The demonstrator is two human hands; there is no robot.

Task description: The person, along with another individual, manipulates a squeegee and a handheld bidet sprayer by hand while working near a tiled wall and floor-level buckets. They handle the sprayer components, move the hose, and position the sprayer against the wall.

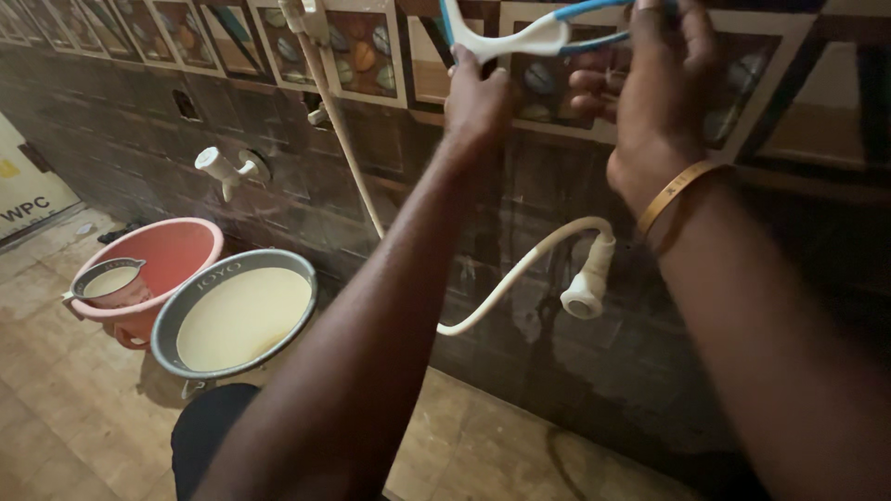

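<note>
White-and-blue hanger (529, 35), at twelve o'clock against tiled wall (557, 176): pinched by left hand (478, 97), gripped by right hand (664, 102). Best kept level, clear of hose (520, 269).

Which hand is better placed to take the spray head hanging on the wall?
Probably the right hand: it is almost straight above the spray head. The left hand is farther over. Both grip a white and blue tool.

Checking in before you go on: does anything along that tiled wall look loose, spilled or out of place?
One thing: the white spray head on its pale hose dangles loose against the dark tiled wall, in no holder. The grey bucket and pink bucket stand upright, nothing spilled.
</note>
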